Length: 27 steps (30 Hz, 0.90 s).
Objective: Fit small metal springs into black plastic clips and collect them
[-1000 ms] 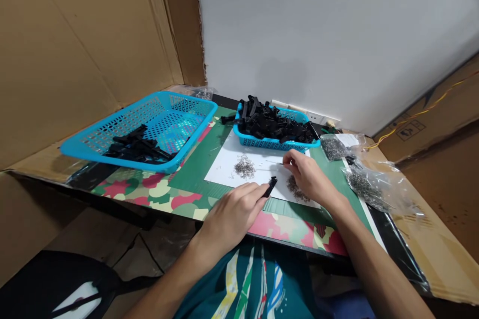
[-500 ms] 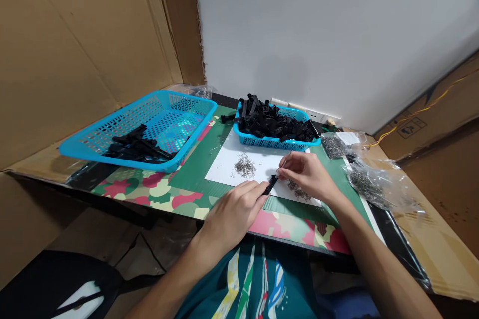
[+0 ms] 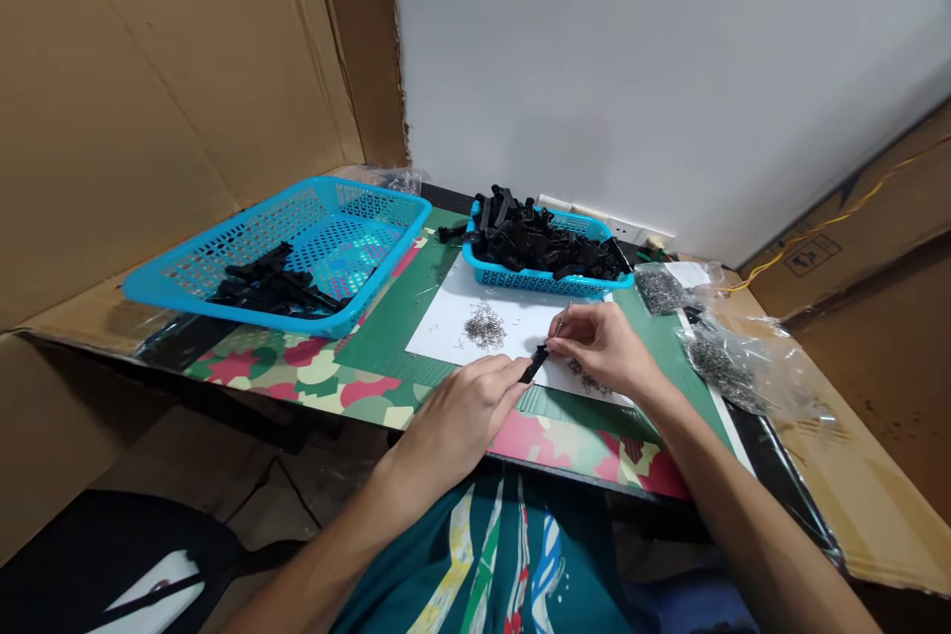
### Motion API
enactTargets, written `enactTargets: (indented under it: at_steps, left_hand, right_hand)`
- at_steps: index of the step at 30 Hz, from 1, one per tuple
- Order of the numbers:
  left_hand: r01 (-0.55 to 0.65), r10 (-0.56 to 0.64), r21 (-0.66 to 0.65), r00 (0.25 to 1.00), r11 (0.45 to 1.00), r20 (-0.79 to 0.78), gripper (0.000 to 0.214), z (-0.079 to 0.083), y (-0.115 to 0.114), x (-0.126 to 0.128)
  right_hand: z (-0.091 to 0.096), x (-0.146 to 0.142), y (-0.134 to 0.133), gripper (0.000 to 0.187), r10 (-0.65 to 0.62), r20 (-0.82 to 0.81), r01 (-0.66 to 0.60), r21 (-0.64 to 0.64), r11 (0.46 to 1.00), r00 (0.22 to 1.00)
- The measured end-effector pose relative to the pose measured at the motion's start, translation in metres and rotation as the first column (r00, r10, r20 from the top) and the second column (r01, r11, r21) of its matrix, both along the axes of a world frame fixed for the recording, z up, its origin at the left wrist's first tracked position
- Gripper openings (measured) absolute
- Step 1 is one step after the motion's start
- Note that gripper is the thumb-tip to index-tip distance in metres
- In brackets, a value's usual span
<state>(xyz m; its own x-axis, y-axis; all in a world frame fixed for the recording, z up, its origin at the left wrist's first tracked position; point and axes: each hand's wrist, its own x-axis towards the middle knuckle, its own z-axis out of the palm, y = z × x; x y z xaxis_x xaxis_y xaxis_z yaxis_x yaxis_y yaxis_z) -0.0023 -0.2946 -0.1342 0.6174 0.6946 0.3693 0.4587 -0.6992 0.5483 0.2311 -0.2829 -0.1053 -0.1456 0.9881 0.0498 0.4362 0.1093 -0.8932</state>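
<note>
My left hand (image 3: 465, 416) is closed around a narrow black plastic part (image 3: 535, 364), whose far end sticks out past the thumb and fingertips. My right hand (image 3: 598, 345) is pinched at that end of the part, with a thin, metal-looking tool (image 3: 565, 315) showing above its fingers; its kind is not clear. What lies at the right fingertips is too small to make out. Under both hands is a white sheet (image 3: 438, 329). On it are a heap of tiny metal pieces (image 3: 484, 327) and a second heap (image 3: 586, 378), partly covered by my right hand.
At left stands a large blue basket (image 3: 378, 292) with several black parts (image 3: 274, 285). Behind the sheet, a smaller blue basket (image 3: 520, 281) is piled with black parts (image 3: 542, 236). Clear bags of small metal pieces (image 3: 717, 364) lie at right. Cardboard (image 3: 223, 50) flanks the table.
My right fingertips have shifted slightly left, close against the end of the black part, and the thin tool shows more upright. My left hand keeps its hold.
</note>
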Motion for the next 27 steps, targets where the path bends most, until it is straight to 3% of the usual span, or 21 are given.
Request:
enactTargets:
  at_steps: [6, 11, 14, 21, 27]
  left_hand:
    - [-0.077, 0.076, -0.02, 0.996, 0.997, -0.047, 0.028, 0.002, -0.002, 0.0]
    - [-0.058, 0.058, 0.033, 0.998, 0.998, -0.024, 0.028, 0.002, -0.004, -0.001]
    - [-0.04, 0.04, 0.048, 0.999, 0.998, 0.0, 0.025, 0.002, -0.005, -0.002]
    - [-0.001, -0.003, 0.055, 0.997, 0.998, 0.076, 0.024, 0.002, -0.003, -0.003]
    - [-0.015, 0.015, -0.01, 0.997, 1.0, 0.075, 0.023, 0.003, -0.004, -0.004]
  right_hand:
    - [0.003, 0.003, 0.004, 0.016, -0.036, 0.146, 0.018, 0.122, 0.992, 0.989]
    - [-0.002, 0.01, 0.007, 0.035, -0.095, 0.489, -0.022, 0.228, 0.973, 0.867]
    - [-0.009, 0.011, 0.011, 0.037, -0.098, 0.577, -0.047, 0.232, 0.972, 0.811]
    - [-0.001, -0.008, 0.027, 0.02, -0.138, 0.524, -0.028, 0.296, 0.955, 0.84]
    - [0.005, -0.032, 0.046, 0.006, -0.032, 0.439, -0.046, 0.167, 0.985, 0.898]
